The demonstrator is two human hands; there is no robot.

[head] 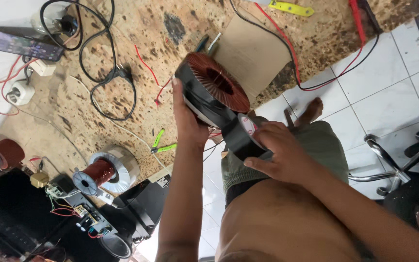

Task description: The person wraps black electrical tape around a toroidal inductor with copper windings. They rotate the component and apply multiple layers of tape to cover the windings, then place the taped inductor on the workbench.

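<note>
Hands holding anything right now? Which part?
Yes. The left hand grips the toroidal coil by its black-taped outer rim, copper windings facing away. The right hand holds a roll of black tape by its side, against the coil.

Toroidal coil (213,92), centre frame: copper-brown winding, black wrap on the outer side. Tape roll (242,137), centre: black, white core. Counter (180,29), upper frame: tan, mottled dark brown. Pliers (162,144): bright green handles. Wire spool (93,174), lower left: copper-red. Floor (384,82), right: white tiles.
</note>
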